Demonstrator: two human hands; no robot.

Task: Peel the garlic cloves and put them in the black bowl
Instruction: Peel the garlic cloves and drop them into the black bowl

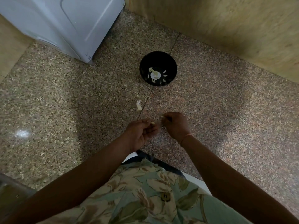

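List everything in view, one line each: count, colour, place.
black bowl: one, black, on the floor ahead of the hands
peeled cloves: several, white, inside the bowl
peel scraps: small cluster, white, on the floor between bowl and hands
appliance: one, white, upper left
wood panel: one, tan, upper right
floor: speckled brown-grey stone, throughout
shirt: one, green floral, bottom
left hand: pinches one pale garlic clove
right hand: fingers curled, apparently pinching a skin flake
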